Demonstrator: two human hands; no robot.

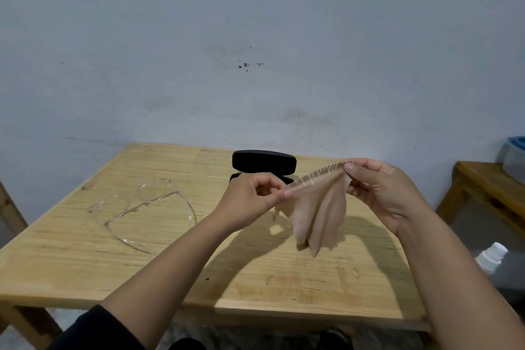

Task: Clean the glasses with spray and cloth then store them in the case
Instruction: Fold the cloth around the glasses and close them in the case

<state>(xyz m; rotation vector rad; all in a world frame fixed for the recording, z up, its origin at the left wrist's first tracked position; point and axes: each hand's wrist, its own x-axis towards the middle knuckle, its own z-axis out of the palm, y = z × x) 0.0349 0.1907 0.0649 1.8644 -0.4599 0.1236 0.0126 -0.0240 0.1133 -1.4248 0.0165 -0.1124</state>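
Wooden desk (pixel 85 270) fills the lower view, pale wall behind. Left hand (pixel 250 199) and right hand (pixel 389 193) are raised over the desk's right-of-centre, each pinching one end of the cloth's zigzag top edge between thumb and forefinger, the other fingers curled loosely behind. The beige cloth (pixel 318 219) is stretched along that edge and hangs in two soft folds, its lower tips just above the desk or brushing it; I cannot tell which. The clear-framed glasses (pixel 142 207) lie on the desk at about 9 o'clock from the hands, well apart, arms unfolded and apparently lenses down, untouched. The black case (pixel 264 162) stands open at 12 o'clock, lid up, its lower half partly hidden behind the left hand. A white spray bottle (pixel 491 257) shows at 4 o'clock, off the desk's right edge and partly cut off by the right forearm. Judged step: opening out the cloth before wiping. To do it well, keep the pinches at the corners so the middle stays clean, draw the edge taut until the folds drop flat, then gather a single layer over the fingertips rather than a bunched wad. The glasses look light and slippery; they should be lifted by the frame, not the lenses. Whether the lenses have been sprayed cannot be seen.
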